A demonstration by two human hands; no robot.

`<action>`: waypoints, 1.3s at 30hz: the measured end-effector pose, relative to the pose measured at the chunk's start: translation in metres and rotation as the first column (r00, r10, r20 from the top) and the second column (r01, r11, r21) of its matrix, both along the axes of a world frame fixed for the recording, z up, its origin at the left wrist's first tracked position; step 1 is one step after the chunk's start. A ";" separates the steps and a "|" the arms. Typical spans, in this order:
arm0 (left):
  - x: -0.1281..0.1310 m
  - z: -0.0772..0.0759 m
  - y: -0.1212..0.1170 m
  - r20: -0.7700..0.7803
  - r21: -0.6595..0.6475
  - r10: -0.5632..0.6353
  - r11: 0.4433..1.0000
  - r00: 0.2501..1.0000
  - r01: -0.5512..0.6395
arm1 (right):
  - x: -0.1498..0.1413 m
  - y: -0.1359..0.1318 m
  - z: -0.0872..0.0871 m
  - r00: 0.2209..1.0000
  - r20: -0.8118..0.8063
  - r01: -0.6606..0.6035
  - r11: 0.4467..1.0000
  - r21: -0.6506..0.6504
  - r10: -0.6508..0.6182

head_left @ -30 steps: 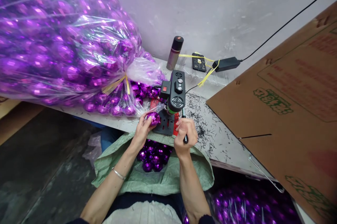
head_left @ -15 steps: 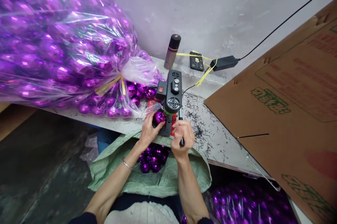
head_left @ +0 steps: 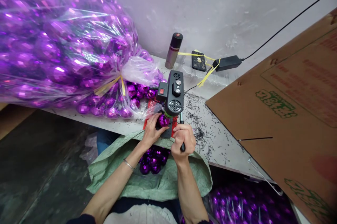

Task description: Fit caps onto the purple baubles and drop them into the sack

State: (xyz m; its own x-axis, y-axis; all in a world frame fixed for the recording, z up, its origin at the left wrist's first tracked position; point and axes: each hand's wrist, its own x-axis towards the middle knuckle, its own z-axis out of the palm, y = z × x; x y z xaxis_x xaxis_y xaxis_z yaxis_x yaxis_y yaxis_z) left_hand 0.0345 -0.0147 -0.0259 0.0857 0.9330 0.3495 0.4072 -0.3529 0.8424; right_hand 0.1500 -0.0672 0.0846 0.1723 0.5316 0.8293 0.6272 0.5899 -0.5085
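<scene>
A small black bench press machine (head_left: 175,92) with a red switch stands at the table's front edge. Under its head sits a shiny purple faceted bauble (head_left: 163,120). My left hand (head_left: 152,131) is closed round the left side of that bauble, thumb in front. My right hand (head_left: 183,140) is wrapped round the black grip of the machine's lever (head_left: 182,120), on its right side. Below both hands, an open pale green woven sack (head_left: 113,176) lies over my lap with several purple baubles (head_left: 154,161) inside.
A huge clear bag of purple baubles (head_left: 52,48) fills the left. Behind the machine are a dark spray can (head_left: 174,50), a black phone-like device (head_left: 198,61) and a power adapter (head_left: 228,63). Small black pins (head_left: 200,126) litter the table. A cardboard box (head_left: 263,122) stands right.
The bauble and my left hand have shifted slightly right, bringing the bauble further under the machine's head. My right hand keeps hold of the lever, slightly lower in view.
</scene>
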 end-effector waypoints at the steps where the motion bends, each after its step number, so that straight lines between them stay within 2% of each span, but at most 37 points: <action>1: 0.000 0.000 0.000 0.003 -0.007 0.001 1.000 1.000 -0.001 | 0.000 0.000 -0.003 1.000 0.003 0.004 1.000 -0.003 -0.004; 7: -0.001 -0.001 -0.002 0.001 0.023 -0.006 1.000 1.000 0.006 | -0.002 0.003 -0.029 1.000 -0.011 0.025 0.999 0.047 -0.025; 12: 0.000 -0.003 -0.002 0.005 0.055 -0.001 0.999 1.000 0.000 | -0.003 0.007 -0.040 0.998 -0.051 0.027 0.996 0.087 -0.023; 18: 0.002 -0.004 -0.001 -0.002 0.037 0.014 0.999 1.000 -0.014 | -0.002 0.007 -0.043 0.997 0.000 0.071 0.995 0.077 -0.071; 33: 0.002 -0.008 0.001 0.016 0.070 -0.004 0.998 1.000 0.003 | -0.001 0.011 -0.049 0.999 -0.051 -0.004 0.994 0.107 0.010; 39: 0.002 -0.005 0.003 0.008 0.062 -0.010 0.998 1.000 0.010 | -0.002 0.015 -0.049 0.997 -0.075 -0.015 0.990 0.140 0.026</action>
